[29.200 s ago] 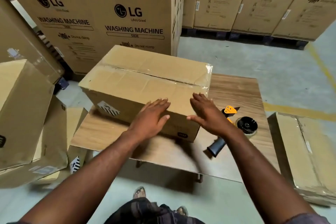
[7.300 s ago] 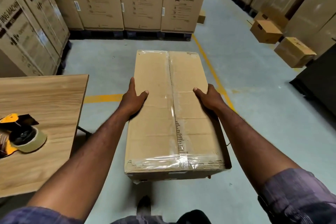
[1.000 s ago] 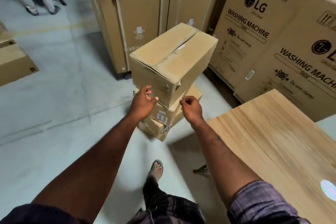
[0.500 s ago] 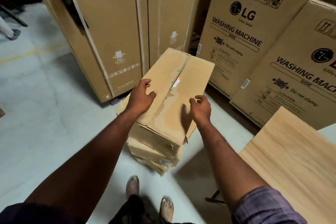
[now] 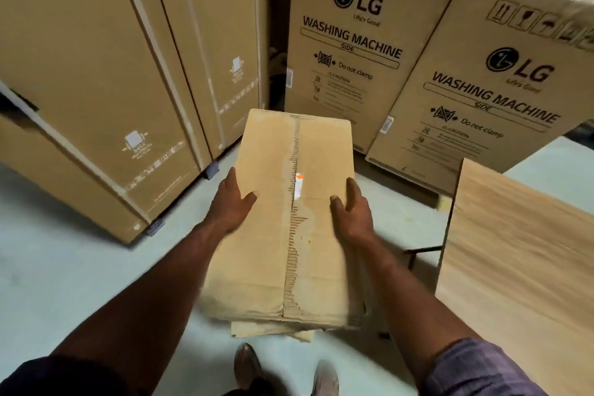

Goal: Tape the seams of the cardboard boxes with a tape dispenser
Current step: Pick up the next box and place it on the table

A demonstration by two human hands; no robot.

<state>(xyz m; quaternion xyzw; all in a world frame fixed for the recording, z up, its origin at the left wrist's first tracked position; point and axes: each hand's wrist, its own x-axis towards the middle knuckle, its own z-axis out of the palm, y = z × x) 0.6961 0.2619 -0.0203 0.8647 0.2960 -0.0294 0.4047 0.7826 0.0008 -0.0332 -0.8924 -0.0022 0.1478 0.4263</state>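
**Both hands clasped on the long box**

My left hand (image 5: 229,202) grips the left edge of the cardboard box (image 5: 266,260), thumb spread flat on the top face and the fingers wrapped down over the side, out of my sight. My right hand (image 5: 352,209) clasps the opposite edge in the same way, thumb on top and fingers over the side. Both hands sit a little past the middle of the box's length, on the far half.

The box lies lengthwise away from me, straight in front of my feet (image 5: 247,363). Its centre seam (image 5: 291,235) runs down the top between my hands, with a small orange and white scrap (image 5: 299,185) on it. Under the near end, the edge of another flattened or stacked box (image 5: 273,329) shows; the picture is blurred there, so I cannot tell whether my box rests on it or hangs just above.

To my right stands a wooden table (image 5: 514,267), near the box but apart from it. Beyond the box's far end are two cartons printed "LG WASHING MACHINE" (image 5: 353,42), and to my left tall plain cartons (image 5: 80,74) stand on the pale concrete floor (image 5: 64,267).
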